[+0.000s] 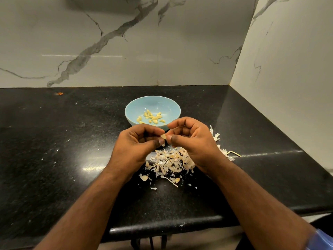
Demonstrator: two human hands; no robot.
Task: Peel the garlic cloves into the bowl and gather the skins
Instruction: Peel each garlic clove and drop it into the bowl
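A light blue bowl stands on the black counter and holds several peeled yellow garlic cloves. Just in front of it, my left hand and my right hand meet above a heap of papery garlic skins. Between their fingertips both hands pinch one small pale garlic clove. The fingers of both hands are curled round it. Two loose cloves, one at the heap's left and one in front of it, lie at the near edge of the heap.
More white skins lie behind my right hand, with a thin yellowish stalk beside them. The black counter ends at a marble wall behind and on the right. Its front edge runs below my forearms. A small orange scrap lies far left.
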